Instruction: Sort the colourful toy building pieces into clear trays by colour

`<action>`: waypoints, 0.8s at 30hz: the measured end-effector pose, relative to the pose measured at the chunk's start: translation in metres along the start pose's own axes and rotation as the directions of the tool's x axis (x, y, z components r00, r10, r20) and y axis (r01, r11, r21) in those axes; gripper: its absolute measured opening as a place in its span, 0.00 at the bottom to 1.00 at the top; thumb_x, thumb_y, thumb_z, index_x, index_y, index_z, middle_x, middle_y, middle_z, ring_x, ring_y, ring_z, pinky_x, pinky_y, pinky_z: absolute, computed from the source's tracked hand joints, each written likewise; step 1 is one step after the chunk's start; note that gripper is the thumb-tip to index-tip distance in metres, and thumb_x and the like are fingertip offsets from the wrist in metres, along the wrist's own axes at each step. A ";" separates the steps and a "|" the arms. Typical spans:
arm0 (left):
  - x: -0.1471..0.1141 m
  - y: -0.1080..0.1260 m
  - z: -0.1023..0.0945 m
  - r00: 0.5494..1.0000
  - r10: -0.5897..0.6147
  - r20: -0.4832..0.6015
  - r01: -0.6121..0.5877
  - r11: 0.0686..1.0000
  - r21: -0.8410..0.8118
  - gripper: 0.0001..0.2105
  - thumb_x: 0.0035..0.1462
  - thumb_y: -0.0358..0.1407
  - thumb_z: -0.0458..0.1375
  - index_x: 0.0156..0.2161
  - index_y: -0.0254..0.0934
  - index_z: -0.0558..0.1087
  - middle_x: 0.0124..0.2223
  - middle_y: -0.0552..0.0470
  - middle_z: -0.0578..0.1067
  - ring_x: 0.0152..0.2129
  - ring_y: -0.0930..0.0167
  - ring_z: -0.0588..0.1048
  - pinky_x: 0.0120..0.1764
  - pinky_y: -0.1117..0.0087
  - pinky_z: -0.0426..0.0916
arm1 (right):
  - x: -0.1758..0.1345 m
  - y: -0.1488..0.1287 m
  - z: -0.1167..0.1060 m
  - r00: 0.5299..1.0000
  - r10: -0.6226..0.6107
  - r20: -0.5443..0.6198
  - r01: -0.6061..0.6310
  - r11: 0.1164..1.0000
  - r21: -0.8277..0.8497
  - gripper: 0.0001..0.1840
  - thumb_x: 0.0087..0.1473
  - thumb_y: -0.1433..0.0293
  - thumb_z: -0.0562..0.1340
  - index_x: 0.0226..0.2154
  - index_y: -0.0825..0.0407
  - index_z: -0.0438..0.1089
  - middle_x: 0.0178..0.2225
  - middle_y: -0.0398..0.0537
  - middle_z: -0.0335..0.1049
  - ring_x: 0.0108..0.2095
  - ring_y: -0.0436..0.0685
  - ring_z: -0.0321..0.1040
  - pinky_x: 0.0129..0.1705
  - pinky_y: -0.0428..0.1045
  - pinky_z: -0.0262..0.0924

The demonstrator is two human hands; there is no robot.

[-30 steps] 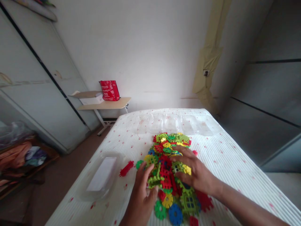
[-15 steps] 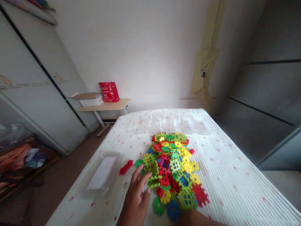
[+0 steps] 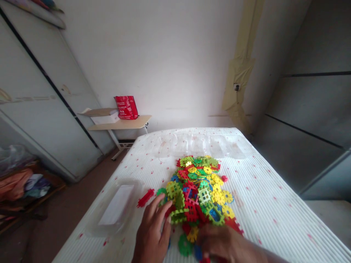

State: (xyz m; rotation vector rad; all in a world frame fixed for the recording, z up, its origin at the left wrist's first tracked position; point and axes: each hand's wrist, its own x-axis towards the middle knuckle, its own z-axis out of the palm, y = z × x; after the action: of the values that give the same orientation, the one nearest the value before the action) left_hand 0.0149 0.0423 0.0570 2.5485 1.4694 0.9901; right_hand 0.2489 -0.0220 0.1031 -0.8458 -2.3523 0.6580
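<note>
A heap of plastic building pieces [image 3: 192, 193] in red, yellow, green and blue lies in the middle of the table, some square with window cut-outs, some flower-shaped discs. At its near left edge rests my left hand [image 3: 153, 228], fingers apart, fingertips beside a light green piece [image 3: 178, 216]. My right hand [image 3: 222, 243] reaches over the near end of the heap, smeared by motion, with its fingers bent downward. Below its fingertips a blue disc [image 3: 197, 252] and a bit of red show; whether it grips either I cannot tell. A green disc [image 3: 185, 244] lies between the hands.
A clear plastic container [image 3: 91, 224] with a white slip inside sits on the left of the tablecloth [image 3: 276, 204]. Along the far edge stands a clear divided tray [image 3: 179, 146]. A loose red piece [image 3: 146, 197] lies left of the heap. Behind is a side table with a red bag [image 3: 126, 107].
My right hand has come up from the bottom edge onto the near pieces, covering the green window square. My left hand has shifted slightly left and down, its fingers still spread.
</note>
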 end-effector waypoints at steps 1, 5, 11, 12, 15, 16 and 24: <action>0.001 -0.003 0.000 1.000 0.026 -0.015 -0.026 0.999 0.045 0.16 0.54 0.31 0.50 0.49 0.41 0.68 0.55 0.46 0.64 0.52 0.63 0.63 0.50 0.58 0.65 | 0.000 0.006 -0.006 0.993 0.081 -0.082 -0.079 0.997 0.023 0.07 0.50 0.73 0.58 0.35 0.52 0.66 0.36 0.49 0.69 0.36 0.50 0.67 0.35 0.44 0.63; 0.002 -0.019 0.009 0.997 0.071 -0.031 -0.064 0.980 0.186 0.19 0.53 0.34 0.52 0.52 0.39 0.65 0.57 0.45 0.62 0.54 0.60 0.60 0.53 0.53 0.59 | -0.012 0.042 -0.030 0.911 0.255 -0.324 -0.294 0.953 -0.076 0.13 0.50 0.70 0.57 0.41 0.51 0.64 0.43 0.53 0.67 0.42 0.55 0.66 0.41 0.50 0.64; 0.003 -0.024 0.027 1.000 0.015 -0.017 -0.010 0.972 0.234 0.21 0.54 0.38 0.51 0.55 0.40 0.62 0.57 0.44 0.63 0.55 0.59 0.59 0.52 0.51 0.57 | -0.012 0.110 -0.064 0.849 0.286 -0.445 -0.440 0.849 -0.294 0.19 0.55 0.61 0.54 0.47 0.50 0.64 0.46 0.54 0.67 0.48 0.60 0.62 0.49 0.57 0.59; 0.005 -0.024 0.028 1.000 0.000 -0.013 0.003 0.972 0.237 0.21 0.55 0.38 0.51 0.55 0.40 0.62 0.57 0.44 0.63 0.55 0.59 0.59 0.52 0.52 0.58 | -0.009 0.121 -0.068 0.826 0.301 -0.477 -0.479 0.820 -0.312 0.18 0.56 0.61 0.52 0.46 0.50 0.65 0.45 0.53 0.67 0.47 0.60 0.63 0.49 0.57 0.59; 0.009 -0.026 0.031 1.000 -0.028 0.000 0.026 0.965 0.261 0.20 0.55 0.38 0.50 0.54 0.41 0.63 0.56 0.44 0.64 0.53 0.59 0.61 0.51 0.51 0.59 | 0.005 0.151 -0.074 0.794 0.342 -0.502 -0.552 0.752 -0.360 0.19 0.58 0.61 0.48 0.45 0.51 0.66 0.45 0.53 0.67 0.47 0.59 0.63 0.49 0.56 0.59; 0.010 -0.027 0.032 1.000 -0.030 0.003 0.028 0.964 0.266 0.20 0.56 0.38 0.50 0.54 0.41 0.64 0.56 0.44 0.64 0.53 0.59 0.62 0.50 0.51 0.59 | 0.010 0.158 -0.074 0.802 0.349 -0.485 -0.553 0.742 -0.380 0.20 0.58 0.61 0.47 0.45 0.52 0.66 0.46 0.54 0.66 0.48 0.59 0.61 0.50 0.55 0.58; 0.014 -0.035 0.043 0.999 -0.038 -0.004 0.038 0.970 0.240 0.19 0.56 0.38 0.51 0.52 0.40 0.65 0.58 0.45 0.61 0.55 0.60 0.58 0.52 0.53 0.59 | 0.045 0.171 -0.061 0.764 0.505 -0.401 -0.644 0.579 -0.500 0.25 0.58 0.55 0.45 0.50 0.52 0.60 0.52 0.55 0.62 0.49 0.61 0.57 0.44 0.55 0.57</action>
State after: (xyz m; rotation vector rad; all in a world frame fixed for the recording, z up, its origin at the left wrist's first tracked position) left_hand 0.0163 0.0849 0.0184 2.6665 1.7289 0.8527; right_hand 0.3292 0.1405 0.0593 -1.9415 -2.0582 -0.0333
